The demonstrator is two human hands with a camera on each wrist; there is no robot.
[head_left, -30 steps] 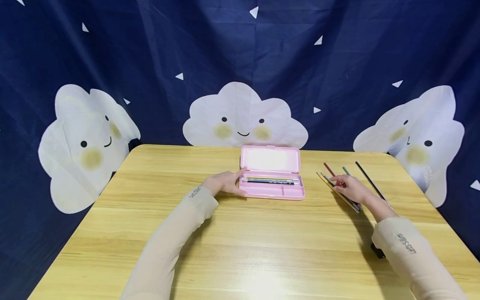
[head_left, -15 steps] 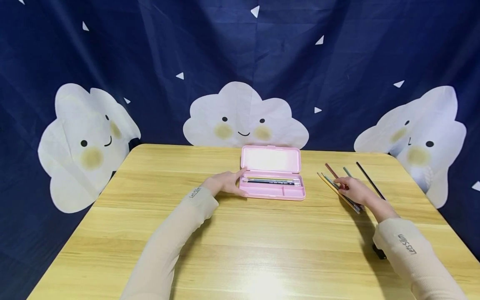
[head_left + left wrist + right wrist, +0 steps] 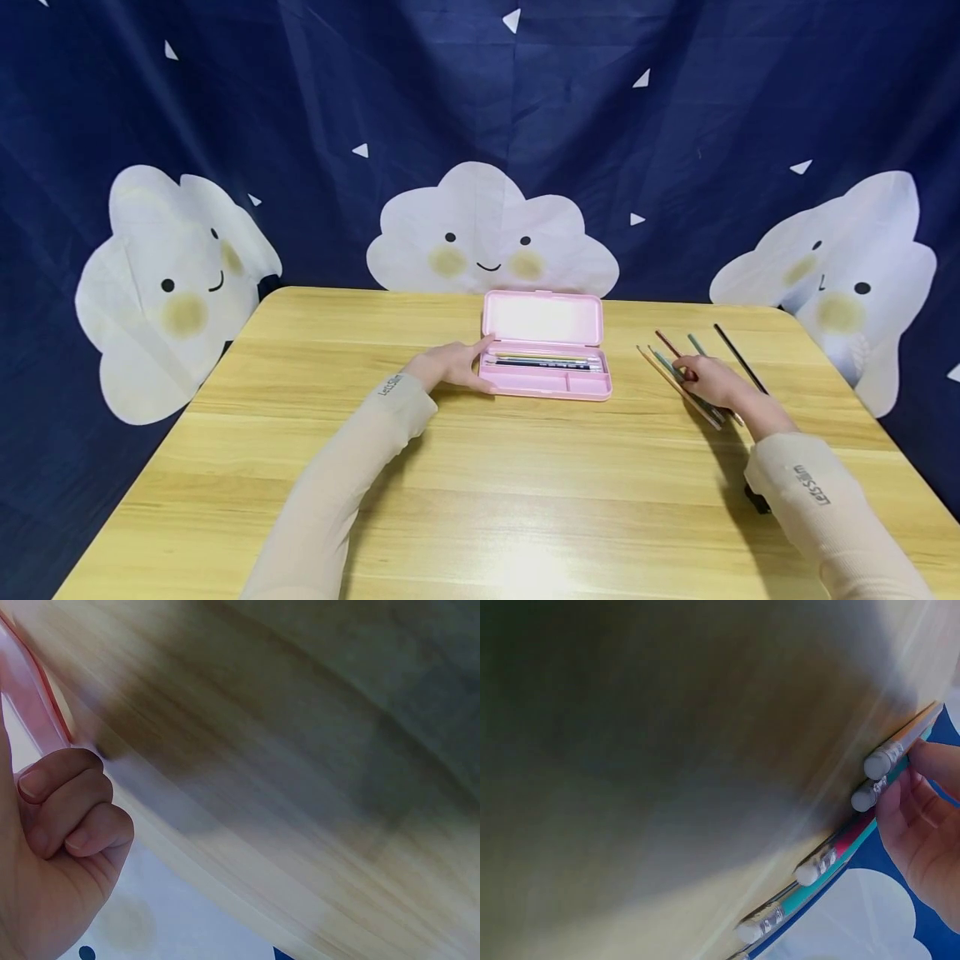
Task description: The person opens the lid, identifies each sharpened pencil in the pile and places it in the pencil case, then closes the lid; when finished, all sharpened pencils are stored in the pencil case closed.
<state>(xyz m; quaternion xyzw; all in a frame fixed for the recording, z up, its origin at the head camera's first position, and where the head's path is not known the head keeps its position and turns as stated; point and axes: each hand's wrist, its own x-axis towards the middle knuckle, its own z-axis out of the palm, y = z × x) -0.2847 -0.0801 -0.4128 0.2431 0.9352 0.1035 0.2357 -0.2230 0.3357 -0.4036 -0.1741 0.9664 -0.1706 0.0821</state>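
Observation:
On the table an opened pink pencil case (image 3: 523, 382) holds several pencils (image 3: 542, 364) in its rear compartment. My left hand (image 3: 450, 365) holds the case's left end, thumb at the front corner and forefinger near the hinge; its other fingers are curled in the left wrist view. At the right, my right hand (image 3: 711, 381) pinches a red pencil (image 3: 666, 341) among loose ones. Left of its fingers lie an orange pencil (image 3: 662, 369) and a teal pencil (image 3: 662, 358). Another teal pencil (image 3: 695, 342) and a black pencil (image 3: 738, 357) lie beyond. White erasers (image 3: 807, 871) face the right wrist camera.
The wooden table (image 3: 510, 483) ends at a dark blue curtain (image 3: 480, 83) with cloud faces. The case's raised lid (image 3: 542, 319) stands near the back edge. A small black object (image 3: 757, 500) shows beneath the right sleeve.
My right hand has shifted slightly right, and the red pencil's far tip has moved a little right and toward me. My left hand and the case stay in place.

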